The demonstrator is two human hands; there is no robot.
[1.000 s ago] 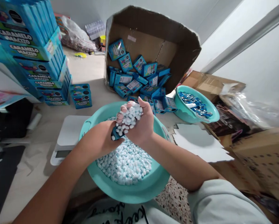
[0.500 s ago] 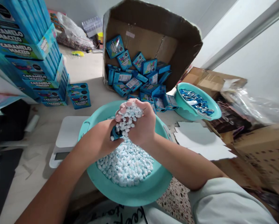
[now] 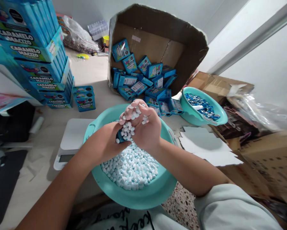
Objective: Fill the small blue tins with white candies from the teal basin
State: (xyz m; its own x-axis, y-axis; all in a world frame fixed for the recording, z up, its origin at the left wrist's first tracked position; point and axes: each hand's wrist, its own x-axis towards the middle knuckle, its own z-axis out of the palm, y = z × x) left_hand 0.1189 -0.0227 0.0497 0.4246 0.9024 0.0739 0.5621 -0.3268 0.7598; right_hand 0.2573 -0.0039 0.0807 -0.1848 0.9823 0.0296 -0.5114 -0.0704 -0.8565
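Tipping its palm toward the left, the right hand [image 3: 148, 129] is right over the middle of the frame, fingers curled round a loose scatter of white candies [image 3: 127, 127]! And here's the left hand [image 3: 108, 139], clamped on a small dark-blue container [image 3: 119, 136], with candies crowding at its mouth. The two hands meet at the fingers, close together, container and candies between them, all of it above the big turquoise basin [image 3: 133, 202] at centre. Down in that basin, what a pile: a broad candy heap [image 3: 131, 171] across the bottom! Just left of the basin sits a white scale [image 3: 76, 134], partly behind the left forearm. Look to the upper centre, where a large cardboard box [image 3: 174, 48] lies with its open side facing us, blue candy boxes [image 3: 155, 70] tumbled inside and out over its edge. Upper left, a tall stack [image 3: 43, 68] of more blue packs, lettered "Caramelo Macizo", with a small pair [image 3: 84, 101] beside it. Over on the right, a smaller basin [image 3: 193, 118] of shiny blue pieces stands behind flat white card sheets [image 3: 203, 143].
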